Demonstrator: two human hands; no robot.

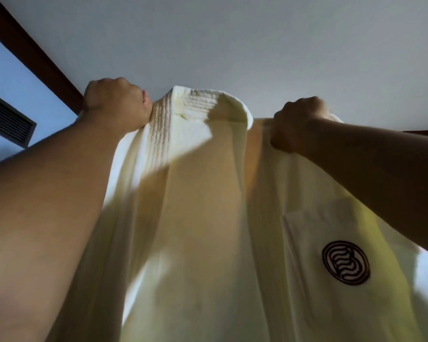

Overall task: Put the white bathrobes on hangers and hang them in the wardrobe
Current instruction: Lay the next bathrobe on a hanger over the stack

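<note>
Nearest the lens rose the left forearm [47, 206], reaching up to a white bathrobe [208, 230] that was held high overhead, right in front of the camera. The robe hung open-fronted from its two shoulders. Its ribbed collar [198, 104] stood up between the fists, and the chest pocket [331, 225] with its round black logo [345, 262] lay below the right arm.

The left grip [116, 104] was clenched on the cloth just beside the collar. The right grip [299, 122] was bunched round the other shoulder edge. Holding the robe by both shoulders, spread apart and lifted, probably let its own weight pull it straight and opened the neck for a hanger. No hanger showed, nor any wardrobe, so the robe seemed not yet hung. Whether a hanger sat inside the cloth could not be told.

Behind the robe spread a pale ceiling [257, 45]. A dark wooden beam [35, 58] crossed it at the left, with a slatted vent grille [8, 119] beneath.
</note>
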